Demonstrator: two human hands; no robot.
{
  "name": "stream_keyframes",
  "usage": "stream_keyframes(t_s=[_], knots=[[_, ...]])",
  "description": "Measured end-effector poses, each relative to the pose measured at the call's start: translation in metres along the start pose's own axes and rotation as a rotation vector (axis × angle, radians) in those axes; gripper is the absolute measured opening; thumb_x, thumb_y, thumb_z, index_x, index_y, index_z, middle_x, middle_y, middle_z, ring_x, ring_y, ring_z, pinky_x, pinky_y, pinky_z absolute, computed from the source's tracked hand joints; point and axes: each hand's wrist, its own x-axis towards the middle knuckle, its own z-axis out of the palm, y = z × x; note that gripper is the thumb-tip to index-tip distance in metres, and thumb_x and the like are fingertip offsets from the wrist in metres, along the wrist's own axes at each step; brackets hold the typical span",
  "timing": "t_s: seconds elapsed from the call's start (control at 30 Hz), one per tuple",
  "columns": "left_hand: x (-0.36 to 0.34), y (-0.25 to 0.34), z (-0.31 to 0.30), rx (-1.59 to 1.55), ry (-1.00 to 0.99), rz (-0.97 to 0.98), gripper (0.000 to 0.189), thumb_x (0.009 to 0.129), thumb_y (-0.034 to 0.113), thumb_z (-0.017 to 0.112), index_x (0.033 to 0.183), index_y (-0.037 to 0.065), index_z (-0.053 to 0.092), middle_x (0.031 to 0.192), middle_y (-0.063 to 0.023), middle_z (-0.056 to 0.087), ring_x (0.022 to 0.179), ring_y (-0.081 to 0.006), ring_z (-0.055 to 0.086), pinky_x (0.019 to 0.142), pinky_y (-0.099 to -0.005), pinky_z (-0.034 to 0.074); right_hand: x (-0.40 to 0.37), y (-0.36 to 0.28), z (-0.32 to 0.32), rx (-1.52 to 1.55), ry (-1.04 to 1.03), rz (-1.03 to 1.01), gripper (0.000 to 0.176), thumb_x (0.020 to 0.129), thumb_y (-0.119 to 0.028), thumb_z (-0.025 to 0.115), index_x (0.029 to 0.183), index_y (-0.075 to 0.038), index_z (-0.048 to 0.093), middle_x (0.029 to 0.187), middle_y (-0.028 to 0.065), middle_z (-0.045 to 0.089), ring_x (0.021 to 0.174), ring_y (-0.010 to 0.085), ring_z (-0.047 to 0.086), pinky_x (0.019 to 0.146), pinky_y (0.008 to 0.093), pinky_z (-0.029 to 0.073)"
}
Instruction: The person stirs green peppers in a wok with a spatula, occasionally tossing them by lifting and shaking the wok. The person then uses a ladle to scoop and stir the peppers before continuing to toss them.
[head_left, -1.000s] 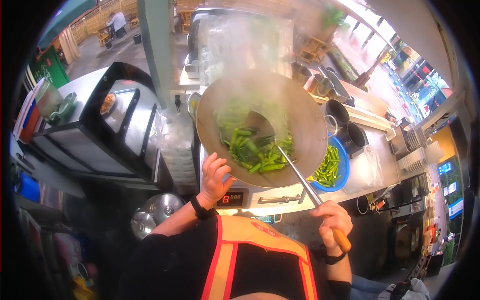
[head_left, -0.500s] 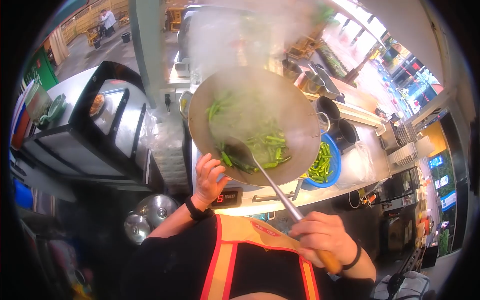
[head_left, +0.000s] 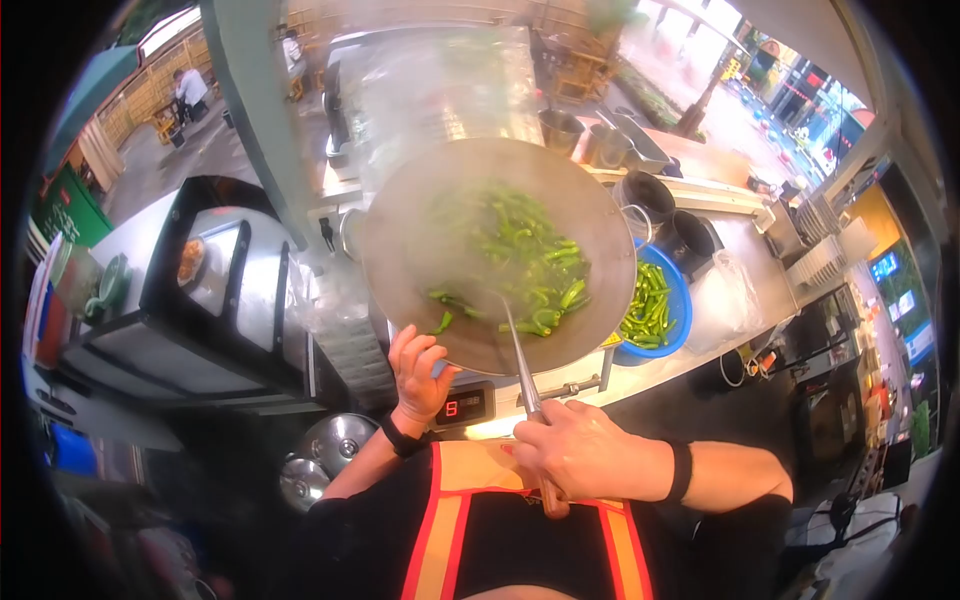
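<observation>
Head view: right hand (head_left: 590, 455) clenched round ladle (head_left: 522, 370); long axis runs forward, slightly left, far end in wok (head_left: 605, 260). Left hand (head_left: 418, 375) at near-left rim; can't tell if gripping.

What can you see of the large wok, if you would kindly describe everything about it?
The wok is wide and round, with a grey-brown, metal-looking wall, a left loop handle and a right loop handle. It sits open side up; its support is hidden beneath. Cut green vegetables lie mostly toward its middle and right, under steam. A long-handled tool crosses its near rim, tip hidden. The left hand is at its near-left rim; contact is unclear.
</observation>
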Motion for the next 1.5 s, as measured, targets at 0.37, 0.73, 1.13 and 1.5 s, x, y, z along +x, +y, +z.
stream_keyframes(t_s=[0.37,0.73,1.13,1.5], knots=[[-0.001,0.000,0.002,0.002,0.022,-0.018,0.031,0.083,0.032,0.071,0.097,0.007,0.059,0.108,-0.0124,0.056,0.115,-0.0395,0.047,0.100,-0.0530,0.037,0.024,0.028,0.041,-0.114,0.088,0.086,0.025,0.070,-0.027,0.071,0.073,-0.005,0.060,0.080,0.0062,0.054,0.077,0.0241,0.056,0.059,0.0357,0.050],[-0.001,0.001,0.001,0.010,0.022,-0.024,0.031,0.078,0.027,0.074,0.097,0.007,0.059,0.109,-0.0121,0.055,0.116,-0.0394,0.047,0.100,-0.0515,0.038,-0.059,-0.004,-0.034,0.023,0.561,-0.001,0.022,0.060,-0.007,0.072,0.073,-0.010,0.054,0.083,0.0040,0.062,0.063,0.0210,0.056,0.056,0.0326,0.049],[-0.001,0.000,-0.001,0.004,-0.018,-0.020,0.032,0.078,0.027,0.074,0.098,0.008,0.058,0.110,-0.0116,0.055,0.119,-0.0388,0.045,0.101,-0.0519,0.037,-0.071,0.213,-0.007,0.917,1.112,0.423,0.017,0.091,-0.017,0.062,0.082,-0.003,0.060,0.097,0.0089,0.063,0.083,0.0151,0.061,0.076,0.0320,0.052],[-0.003,0.000,-0.003,-0.006,-0.033,-0.030,0.035,0.074,0.024,0.077,0.099,0.008,0.058,0.112,-0.0112,0.055,0.122,-0.0387,0.044,0.104,-0.0537,0.035,0.028,0.245,0.015,1.414,1.027,0.220,0.017,0.089,-0.019,0.062,0.077,-0.009,0.056,0.094,0.0055,0.064,0.072,0.0129,0.057,0.061,0.0332,0.051]])
